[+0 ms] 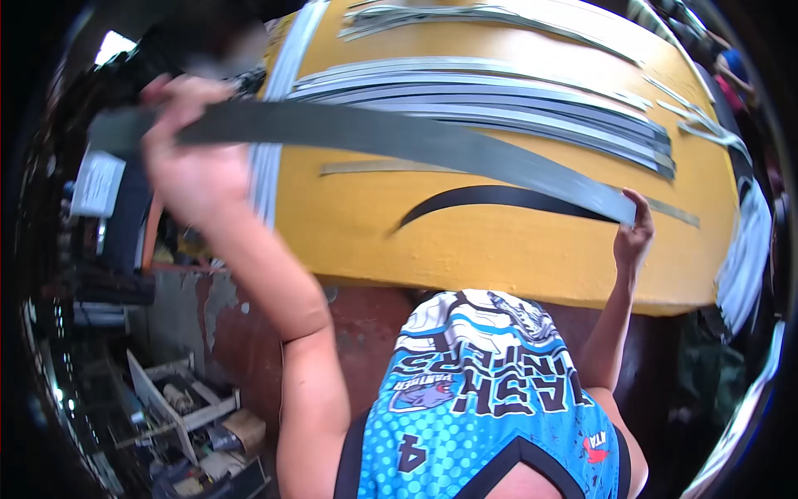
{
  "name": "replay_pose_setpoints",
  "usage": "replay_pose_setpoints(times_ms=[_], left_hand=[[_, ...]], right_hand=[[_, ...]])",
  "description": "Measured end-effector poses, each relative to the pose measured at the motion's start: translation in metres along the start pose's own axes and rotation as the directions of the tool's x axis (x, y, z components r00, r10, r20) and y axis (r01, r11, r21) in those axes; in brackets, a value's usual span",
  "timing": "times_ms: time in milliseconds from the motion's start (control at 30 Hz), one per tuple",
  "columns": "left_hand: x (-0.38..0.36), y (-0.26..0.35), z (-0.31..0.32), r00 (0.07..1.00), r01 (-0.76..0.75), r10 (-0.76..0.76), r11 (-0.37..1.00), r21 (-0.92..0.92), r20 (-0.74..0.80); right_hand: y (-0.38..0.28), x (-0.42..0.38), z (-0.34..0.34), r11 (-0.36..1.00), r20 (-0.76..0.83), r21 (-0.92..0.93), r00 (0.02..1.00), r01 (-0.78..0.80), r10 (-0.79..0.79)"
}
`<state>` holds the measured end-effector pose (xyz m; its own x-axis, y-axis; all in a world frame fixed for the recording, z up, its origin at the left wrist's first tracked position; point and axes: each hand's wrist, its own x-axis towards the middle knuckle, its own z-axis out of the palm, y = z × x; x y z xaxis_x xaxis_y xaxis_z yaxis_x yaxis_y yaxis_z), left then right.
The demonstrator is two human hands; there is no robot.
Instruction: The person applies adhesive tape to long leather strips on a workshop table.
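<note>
A long dark grey strip stretches over the yellow table between my two hands. My left hand, blurred by motion, is raised at the table's left side with its fingers around the strip. At the right, my right hand pinches the strip's lighter end between thumb and fingers. A black curved strip runs from that same hand to the left, its tip over the table. Behind it a thin tan strip lies on the table.
Bundled grey and white strips lie across the table, with more strips at its far side. Pale strips hang over the right edge. A wooden rack stands at lower left. Other people are at upper right.
</note>
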<state>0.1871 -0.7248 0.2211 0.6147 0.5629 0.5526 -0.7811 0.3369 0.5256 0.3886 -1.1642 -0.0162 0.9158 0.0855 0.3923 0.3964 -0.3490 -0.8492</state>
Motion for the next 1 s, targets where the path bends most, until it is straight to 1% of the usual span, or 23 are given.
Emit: replay_pose_setpoints(times_ms=[33,100,167,267,300,400,433,467,500,533,600,633,667,700,733,767,800,833,867,900,933,967,1000], left_hand=[[0.011,0.023,-0.015,0.999,-0.049,0.048,0.996,-0.077,-0.019],[0.022,0.066,-0.051,0.996,-0.072,0.066,0.991,0.111,0.054],[0.02,0.093,-0.094,0.998,-0.022,0.01,0.986,0.165,0.068],[0.005,0.09,-0.144,0.948,-0.066,0.187,0.907,0.416,-0.257],[-0.003,0.079,-0.153,0.871,-0.02,0.212,0.916,0.4,-0.443],[-0.042,0.047,-0.232,0.817,0.093,0.096,0.951,0.295,-0.568],[-0.049,0.023,-0.246,0.627,0.087,0.201,0.942,0.324,-0.753],[-0.067,0.002,-0.269,0.59,0.132,0.238,0.914,0.383,-0.771],[-0.083,-0.022,-0.285,0.519,0.178,0.257,0.9,0.397,-0.815],[-0.104,-0.042,-0.303,0.511,0.315,0.25,0.836,0.449,-0.823],[-0.137,-0.076,-0.328,0.393,0.597,0.201,0.686,0.415,-0.897],[-0.152,-0.101,-0.36,0.356,0.625,0.334,0.609,0.488,-0.873],[-0.172,-0.117,-0.395,0.355,0.781,0.457,0.335,0.528,-0.816],[-0.19,-0.124,-0.42,0.402,0.867,0.549,0.029,0.497,-0.733],[-0.204,-0.127,-0.427,0.472,0.856,0.641,-0.171,0.488,-0.605],[-0.22,-0.136,-0.429,0.559,0.815,0.691,-0.36,0.454,-0.457],[-0.228,-0.13,-0.407,0.633,0.767,0.64,-0.443,0.464,-0.436],[-0.227,-0.127,-0.375,0.641,0.767,0.598,-0.49,0.414,-0.481],[-0.237,-0.127,-0.364,0.74,0.672,0.526,-0.555,0.49,-0.42],[-0.246,-0.127,-0.355,0.821,0.569,0.454,-0.606,0.556,-0.346],[-0.254,-0.132,-0.339,0.908,0.416,0.321,-0.632,0.654,-0.268],[-0.262,-0.138,-0.32,0.966,0.255,0.195,-0.633,0.731,-0.169],[-0.269,-0.146,-0.299,0.981,0.196,0.119,-0.625,0.756,-0.155]], right_hand=[[0.012,0.007,-0.012,1.0,-0.025,-0.028,1.0,-0.005,0.005],[0.039,0.022,-0.043,0.999,-0.08,0.035,0.996,0.035,-0.032],[0.056,0.036,-0.082,0.973,-0.047,-0.002,0.972,0.229,-0.229],[0.091,0.053,-0.143,0.935,-0.092,-0.287,0.966,0.207,-0.242],[0.107,0.057,-0.164,0.912,-0.115,-0.368,0.964,0.182,-0.239],[0.135,0.064,-0.223,0.671,-0.086,-0.709,0.919,0.215,-0.386],[0.136,0.061,-0.234,0.605,-0.096,-0.774,0.91,0.186,-0.403],[0.136,0.055,-0.238,0.604,-0.097,-0.776,0.91,0.185,-0.404],[0.136,0.052,-0.241,0.504,-0.067,-0.841,0.887,0.196,-0.456],[0.137,0.051,-0.244,0.394,-0.031,-0.897,0.862,0.2,-0.506],[0.192,0.045,-0.258,0.344,0.032,-0.909,0.86,0.237,-0.509],[0.221,0.038,-0.263,0.299,0.095,-0.913,0.858,0.277,-0.506],[0.223,0.027,-0.251,0.223,0.066,-0.966,0.959,0.131,-0.277],[0.224,0.012,-0.234,0.104,-0.015,-0.995,0.999,-0.011,-0.034],[0.243,-0.003,-0.226,-0.093,-0.103,-0.992,0.98,-0.088,0.172],[0.236,-0.012,-0.217,-0.122,-0.154,-0.986,0.913,-0.116,0.378],[0.276,-0.024,-0.223,0.007,-0.178,-0.98,0.896,-0.197,0.406],[0.261,-0.034,-0.21,0.036,-0.18,-0.974,0.856,-0.225,0.484],[0.233,-0.039,-0.193,0.051,-0.203,-0.959,0.807,-0.277,0.555],[0.229,-0.046,-0.182,0.182,-0.237,-0.9,0.795,-0.396,0.558],[0.222,-0.053,-0.168,0.222,-0.288,-0.851,0.776,-0.476,0.562],[0.218,-0.059,-0.156,0.27,-0.328,-0.793,0.757,-0.546,0.566],[0.217,-0.065,-0.149,0.257,-0.352,-0.784,0.746,-0.565,0.565]])
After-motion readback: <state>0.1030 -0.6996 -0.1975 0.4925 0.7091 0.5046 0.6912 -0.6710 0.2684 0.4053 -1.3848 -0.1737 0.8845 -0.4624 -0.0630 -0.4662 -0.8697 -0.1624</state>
